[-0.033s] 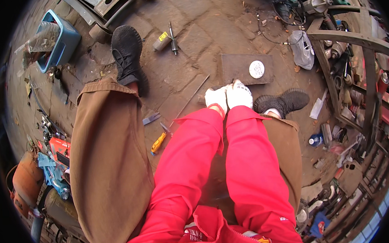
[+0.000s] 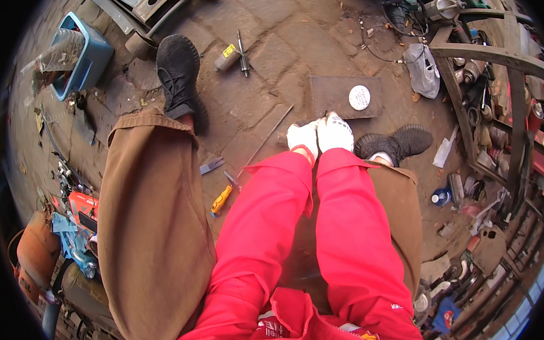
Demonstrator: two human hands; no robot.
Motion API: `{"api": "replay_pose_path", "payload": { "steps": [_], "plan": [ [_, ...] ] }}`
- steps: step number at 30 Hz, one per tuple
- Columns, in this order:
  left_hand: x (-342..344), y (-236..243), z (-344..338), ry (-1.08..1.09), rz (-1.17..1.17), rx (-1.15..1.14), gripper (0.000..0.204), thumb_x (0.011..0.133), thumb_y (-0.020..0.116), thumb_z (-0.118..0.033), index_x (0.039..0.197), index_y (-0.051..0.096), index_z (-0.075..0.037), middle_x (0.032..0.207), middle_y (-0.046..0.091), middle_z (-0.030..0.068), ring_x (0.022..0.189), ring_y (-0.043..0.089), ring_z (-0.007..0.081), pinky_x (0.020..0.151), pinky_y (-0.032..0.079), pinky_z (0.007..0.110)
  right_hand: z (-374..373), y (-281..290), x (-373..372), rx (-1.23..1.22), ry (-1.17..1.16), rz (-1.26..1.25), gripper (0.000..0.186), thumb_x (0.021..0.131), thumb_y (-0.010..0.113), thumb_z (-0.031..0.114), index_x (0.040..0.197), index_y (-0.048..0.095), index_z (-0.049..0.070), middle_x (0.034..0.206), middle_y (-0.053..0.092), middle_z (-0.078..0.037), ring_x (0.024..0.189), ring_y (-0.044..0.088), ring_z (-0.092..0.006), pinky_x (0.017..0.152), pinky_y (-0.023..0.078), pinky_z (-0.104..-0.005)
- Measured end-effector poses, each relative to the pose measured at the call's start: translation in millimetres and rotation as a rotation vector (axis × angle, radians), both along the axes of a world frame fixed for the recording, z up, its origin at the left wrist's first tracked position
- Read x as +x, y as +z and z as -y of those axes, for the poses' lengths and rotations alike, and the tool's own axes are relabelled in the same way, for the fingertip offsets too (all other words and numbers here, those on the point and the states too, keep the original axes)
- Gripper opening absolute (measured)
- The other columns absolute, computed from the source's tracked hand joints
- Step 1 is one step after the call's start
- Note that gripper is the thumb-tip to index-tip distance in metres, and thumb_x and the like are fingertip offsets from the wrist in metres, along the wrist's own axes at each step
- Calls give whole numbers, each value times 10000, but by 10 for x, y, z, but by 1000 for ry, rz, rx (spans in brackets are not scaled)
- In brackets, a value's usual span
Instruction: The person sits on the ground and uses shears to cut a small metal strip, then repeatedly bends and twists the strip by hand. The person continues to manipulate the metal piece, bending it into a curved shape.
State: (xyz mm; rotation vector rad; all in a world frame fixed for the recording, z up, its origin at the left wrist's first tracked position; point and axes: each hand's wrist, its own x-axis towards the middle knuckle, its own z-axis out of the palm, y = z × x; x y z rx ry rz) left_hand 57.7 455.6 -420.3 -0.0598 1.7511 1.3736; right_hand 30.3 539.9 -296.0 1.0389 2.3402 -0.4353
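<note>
My left hand (image 2: pixel 302 136) and my right hand (image 2: pixel 335 131), both in white gloves, are side by side at the centre, fingers curled over a small dark piece that is mostly hidden beneath them. Just beyond them lies a dark flat plate (image 2: pixel 333 96) with a white round disc (image 2: pixel 359 97) on it. A long thin rod (image 2: pixel 264 142) lies to the left of my hands. Nearer my left leg are a yellow-handled tool (image 2: pixel 222 199) and a small grey metal piece (image 2: pixel 212 166).
My shoes (image 2: pixel 178 76) flank the work area. A cylindrical tool (image 2: pixel 243 59) lies ahead. A blue bin (image 2: pixel 91 62) and metal frame (image 2: pixel 140 10) sit upper left. A wooden-looking frame (image 2: pixel 494 57) crowded with tools and a plastic bag (image 2: pixel 422 70) occupy the right. Assorted items (image 2: pixel 83 210) line the left.
</note>
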Motion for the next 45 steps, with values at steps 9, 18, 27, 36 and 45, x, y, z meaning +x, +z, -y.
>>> {"api": "replay_pose_path", "payload": {
  "steps": [9,18,27,36,45],
  "plan": [
    [-26,52,-77,52,63,-50,405,971,423,-256,1325,592,-152,1320,622,68,1186,592,239,1068,384,361,-67,-102,71,-4,75,-26,387,956,461,349,1081,634,26,1059,683,-232,1004,655,-387,879,502,-475],
    [-32,112,-92,68,70,-97,431,986,439,-302,1312,589,-64,1330,618,91,1211,582,238,1078,386,391,-68,-123,88,-2,76,-15,386,962,461,354,1082,632,30,1056,684,-226,1003,656,-385,881,501,-471],
    [-203,423,-177,682,535,-52,407,965,584,-234,1216,586,86,1169,682,174,1040,651,232,887,499,322,-131,-188,163,-52,58,-113,389,952,453,333,1088,639,20,1090,671,-240,1031,644,-394,901,489,-471],
    [-285,673,-114,689,556,70,426,921,654,-149,1198,526,149,1126,685,198,975,665,252,796,531,344,-94,-119,111,-63,41,-80,410,947,450,335,1129,639,20,1108,664,-252,1052,636,-397,919,484,-466],
    [-361,908,-137,878,490,22,159,826,746,-39,909,634,37,794,692,138,622,651,201,557,527,322,-220,-473,405,-231,-150,-350,448,948,483,328,1185,641,-19,1122,659,-269,1078,628,-399,926,486,-440]
  ]
}}
